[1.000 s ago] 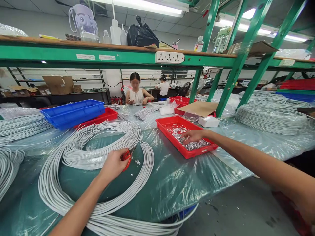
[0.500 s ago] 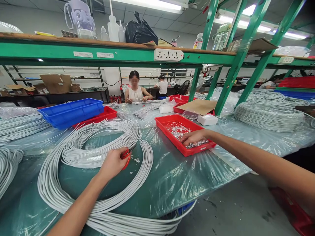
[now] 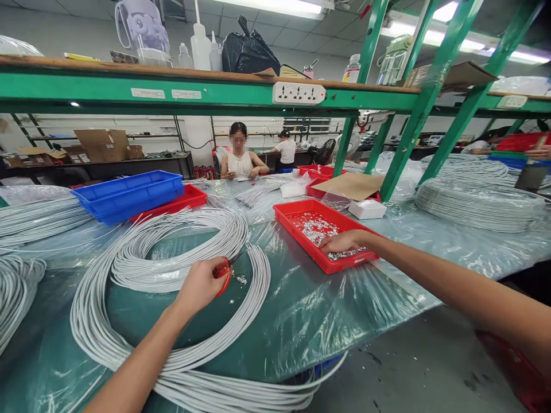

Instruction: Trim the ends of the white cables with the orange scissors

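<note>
My left hand [image 3: 203, 282] is closed round red-handled pliers [image 3: 224, 275], whose dark jaws point right over the coiled pale cables [image 3: 253, 298]. Small silvery bits [image 3: 241, 280] lie on the green tabletop beside them. At the right, my right hand [image 3: 342, 242] reaches into a shallow red tray [image 3: 297, 234] of small metal pieces [image 3: 316, 229]. Its fingertips are down among the pieces, and whether they pinch any is hidden.
Stacked blue trays [image 3: 129, 195] stand at the left beyond the cables. A white box [image 3: 367, 209] sits behind the red tray. A green shelf frame [image 3: 232, 97] spans overhead, its posts at the right. A person [image 3: 240, 158] sits across the table.
The whole view has shifted slightly. My right hand remains in the red tray with its fingers a little lower among the pieces. At the far right edge, another person's hand has come into view.
</note>
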`<state>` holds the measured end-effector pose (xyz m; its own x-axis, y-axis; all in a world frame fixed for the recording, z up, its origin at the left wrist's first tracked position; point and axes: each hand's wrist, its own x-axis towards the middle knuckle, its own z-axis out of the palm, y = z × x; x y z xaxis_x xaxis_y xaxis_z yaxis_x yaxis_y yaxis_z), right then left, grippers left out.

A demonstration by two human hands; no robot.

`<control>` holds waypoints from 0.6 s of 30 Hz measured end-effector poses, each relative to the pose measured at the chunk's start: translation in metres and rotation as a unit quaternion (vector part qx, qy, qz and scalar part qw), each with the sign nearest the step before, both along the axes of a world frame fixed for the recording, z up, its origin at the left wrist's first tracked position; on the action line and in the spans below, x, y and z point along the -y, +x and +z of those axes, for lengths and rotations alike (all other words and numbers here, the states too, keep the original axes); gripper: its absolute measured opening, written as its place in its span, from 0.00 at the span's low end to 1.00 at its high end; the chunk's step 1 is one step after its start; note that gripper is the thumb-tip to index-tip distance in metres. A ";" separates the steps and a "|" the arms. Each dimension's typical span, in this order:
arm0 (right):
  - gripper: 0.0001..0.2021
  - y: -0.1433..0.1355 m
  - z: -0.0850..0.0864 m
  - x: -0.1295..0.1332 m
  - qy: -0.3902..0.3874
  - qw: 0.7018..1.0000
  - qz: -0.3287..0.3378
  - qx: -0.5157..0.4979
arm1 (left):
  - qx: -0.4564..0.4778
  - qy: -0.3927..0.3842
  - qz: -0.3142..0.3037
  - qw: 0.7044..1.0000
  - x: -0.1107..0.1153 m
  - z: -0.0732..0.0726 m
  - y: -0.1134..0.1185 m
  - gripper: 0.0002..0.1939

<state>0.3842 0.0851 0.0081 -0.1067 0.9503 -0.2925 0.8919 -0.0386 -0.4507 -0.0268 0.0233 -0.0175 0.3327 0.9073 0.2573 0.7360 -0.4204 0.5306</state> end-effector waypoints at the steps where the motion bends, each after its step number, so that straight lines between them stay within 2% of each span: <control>1: 0.10 0.000 -0.001 -0.001 -0.014 1.000 0.006 0.007 | -0.001 0.002 -0.001 1.000 0.000 0.000 0.000 0.15; 6: 0.06 0.000 -0.008 -0.005 -0.034 0.999 0.027 0.020 | 0.007 -0.007 0.003 1.000 0.000 0.001 0.000 0.15; 10: 0.13 0.007 -0.011 -0.011 -0.012 1.000 0.020 0.015 | 0.006 -0.004 0.004 1.000 0.001 0.002 0.000 0.15; 14: 0.18 0.017 -0.013 -0.023 0.036 0.999 -0.022 0.010 | 0.007 0.001 0.001 1.000 0.001 0.002 0.000 0.14; 18: 0.14 0.023 -0.021 -0.039 0.093 0.992 -0.084 0.007 | 0.010 0.002 -0.003 1.000 0.000 0.000 -0.001 0.12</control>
